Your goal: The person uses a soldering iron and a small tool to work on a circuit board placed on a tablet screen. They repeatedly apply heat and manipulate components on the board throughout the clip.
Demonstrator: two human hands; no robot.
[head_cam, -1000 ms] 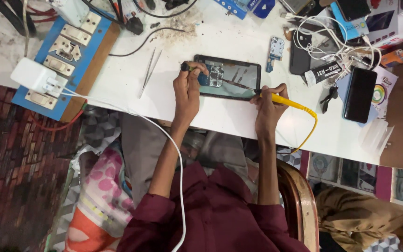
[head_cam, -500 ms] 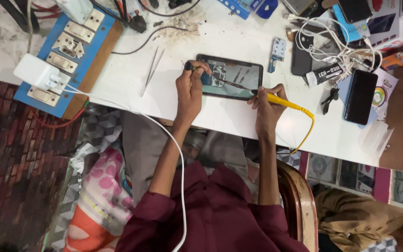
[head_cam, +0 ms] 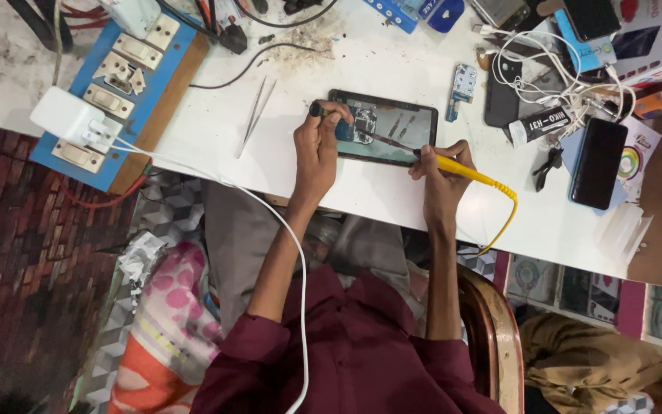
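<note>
An opened phone [head_cam: 383, 126] lies on the white worktable [head_cam: 392, 73], its inner board showing at the left end. My left hand [head_cam: 316, 146] rests on the phone's left edge and pinches a small dark tool over the board. A yellow-handled soldering iron [head_cam: 453, 167] is gripped in my right hand [head_cam: 440, 176]; its thin tip reaches left onto the phone. The iron's yellow cord [head_cam: 503, 207] loops off the table's near edge.
Metal tweezers [head_cam: 254, 115] lie left of the phone. A blue switchboard [head_cam: 120, 84] with a white charger [head_cam: 67, 119] sits at the far left; its white cable runs across my lap. Phones, a small circuit board [head_cam: 463, 83], tangled cables and boxes crowd the right.
The view has shifted slightly. My left hand has edged onto the phone's left end, and the iron's tip stays on the phone.
</note>
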